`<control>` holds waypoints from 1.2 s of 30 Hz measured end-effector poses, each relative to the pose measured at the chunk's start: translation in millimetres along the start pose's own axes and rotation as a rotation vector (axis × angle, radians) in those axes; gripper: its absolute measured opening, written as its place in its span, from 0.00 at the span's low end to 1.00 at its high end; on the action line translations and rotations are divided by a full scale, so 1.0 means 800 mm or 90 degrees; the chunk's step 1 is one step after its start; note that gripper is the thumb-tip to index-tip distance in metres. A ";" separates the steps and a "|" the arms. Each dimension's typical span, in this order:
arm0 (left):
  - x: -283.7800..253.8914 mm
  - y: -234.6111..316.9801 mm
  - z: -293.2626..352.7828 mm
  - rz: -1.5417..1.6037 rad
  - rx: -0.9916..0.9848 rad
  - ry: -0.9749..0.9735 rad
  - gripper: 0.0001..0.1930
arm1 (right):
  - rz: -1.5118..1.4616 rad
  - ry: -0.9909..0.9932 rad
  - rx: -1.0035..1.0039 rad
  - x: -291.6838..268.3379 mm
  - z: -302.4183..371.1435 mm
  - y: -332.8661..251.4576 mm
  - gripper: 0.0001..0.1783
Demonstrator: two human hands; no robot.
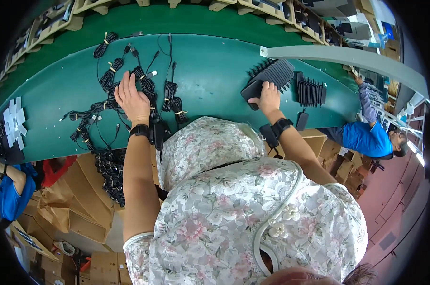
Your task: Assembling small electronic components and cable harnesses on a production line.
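Note:
My left hand [133, 100] lies over a spread of black cables, its fingers stretched out and nothing visibly gripped. Around it lie several coiled bundles [111, 72] tied with pale bands, some with their plugs showing. More tied black cable coils [169, 90] are just to its right. My right hand [268, 99] grips the near end of a flat black piece at the left end of a slanted row of black flat pieces [277, 71]. Short stubs stick out along both sides of that row. The underside of its grip is hidden.
A second black row with stubs [311, 91] and a small black block [302, 121] lie to the right. A grey metal bar [348, 56] crosses above the green table [210, 66]. White pieces [14, 121] lie far left. People in blue sit at both sides; cardboard boxes [103, 266] stand below.

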State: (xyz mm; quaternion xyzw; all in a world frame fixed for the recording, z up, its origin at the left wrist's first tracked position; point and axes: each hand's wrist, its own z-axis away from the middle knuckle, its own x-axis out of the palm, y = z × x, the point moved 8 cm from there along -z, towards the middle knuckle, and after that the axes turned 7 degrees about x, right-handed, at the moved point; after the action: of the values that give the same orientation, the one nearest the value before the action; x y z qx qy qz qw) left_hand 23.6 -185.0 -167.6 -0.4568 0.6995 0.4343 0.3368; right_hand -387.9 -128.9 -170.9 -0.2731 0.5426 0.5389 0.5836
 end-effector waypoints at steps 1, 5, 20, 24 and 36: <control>0.000 -0.002 0.000 0.000 0.005 0.003 0.26 | -0.004 0.003 0.004 0.003 -0.006 0.005 0.41; -0.003 0.000 -0.001 0.006 -0.004 0.011 0.26 | -0.209 -0.096 -0.055 -0.013 -0.029 -0.008 0.22; -0.014 0.000 0.000 0.006 -0.030 -0.027 0.27 | -0.533 0.515 0.114 -0.260 -0.333 0.102 0.22; -0.018 0.003 -0.006 0.021 -0.021 -0.027 0.27 | -0.296 0.411 -0.010 -0.261 -0.344 0.084 0.24; -0.022 0.000 -0.005 0.049 -0.027 -0.019 0.26 | -0.003 0.369 -0.078 -0.233 -0.346 -0.017 0.17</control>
State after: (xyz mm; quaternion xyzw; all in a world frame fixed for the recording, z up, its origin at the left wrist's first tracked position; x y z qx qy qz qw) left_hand 29.3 -182.4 -150.9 -0.4301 0.7022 0.4680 0.3207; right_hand -437.8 -444.9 -73.8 -0.4516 0.6524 0.4687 0.3883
